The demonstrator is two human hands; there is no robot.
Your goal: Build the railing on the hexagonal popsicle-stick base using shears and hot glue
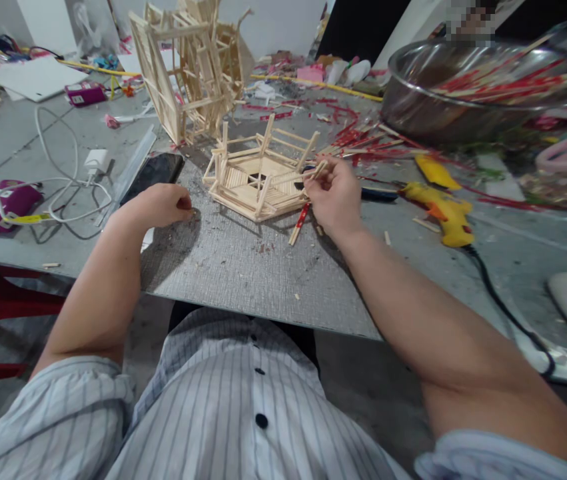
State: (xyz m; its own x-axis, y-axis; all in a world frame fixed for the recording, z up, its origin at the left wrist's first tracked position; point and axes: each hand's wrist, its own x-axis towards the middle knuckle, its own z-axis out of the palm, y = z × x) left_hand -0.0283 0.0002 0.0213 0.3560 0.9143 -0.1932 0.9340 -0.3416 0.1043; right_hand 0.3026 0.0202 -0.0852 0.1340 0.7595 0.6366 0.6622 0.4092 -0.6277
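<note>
A small hexagonal model of wooden sticks (258, 177) sits on the grey mat (243, 267) in front of me. My right hand (336, 200) is at its right side, its fingers pinched on a short wooden stick (319, 171) that touches the model's rim. My left hand (163, 203) rests on the mat to the left of the model, curled into a loose fist with nothing visible in it. A red-tipped stick (299, 223) lies on the mat just under my right hand.
A taller stick frame structure (188, 73) stands behind the model. A yellow glue gun (440, 210) with a black cord lies to the right. A metal bowl (463, 93) holds several red-wrapped sticks. A phone (156, 173), white charger cable (70, 193) and purple packets lie left.
</note>
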